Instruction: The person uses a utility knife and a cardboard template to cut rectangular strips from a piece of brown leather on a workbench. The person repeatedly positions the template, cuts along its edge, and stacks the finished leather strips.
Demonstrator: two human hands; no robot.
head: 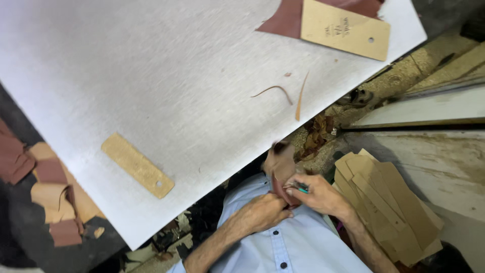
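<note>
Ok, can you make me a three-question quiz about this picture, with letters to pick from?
1. Where does the long cork-coloured strip with a hole lie?
A. on the grey work sheet
B. on the floor
C. on the stack of cardboard patterns

2. What colour is the person's shirt?
A. red
B. light blue
C. black

3. What are the two hands doing?
A. resting flat on the sheet
B. both holding a brown leather piece close to the chest
C. hanging empty

Answers: 1 A, the strip rests on the grey work sheet. 2 B, the shirt is light blue with dark buttons. 3 B, the left hand and right hand meet on the brown leather piece; the right also holds a small tool with a teal handle.
</note>
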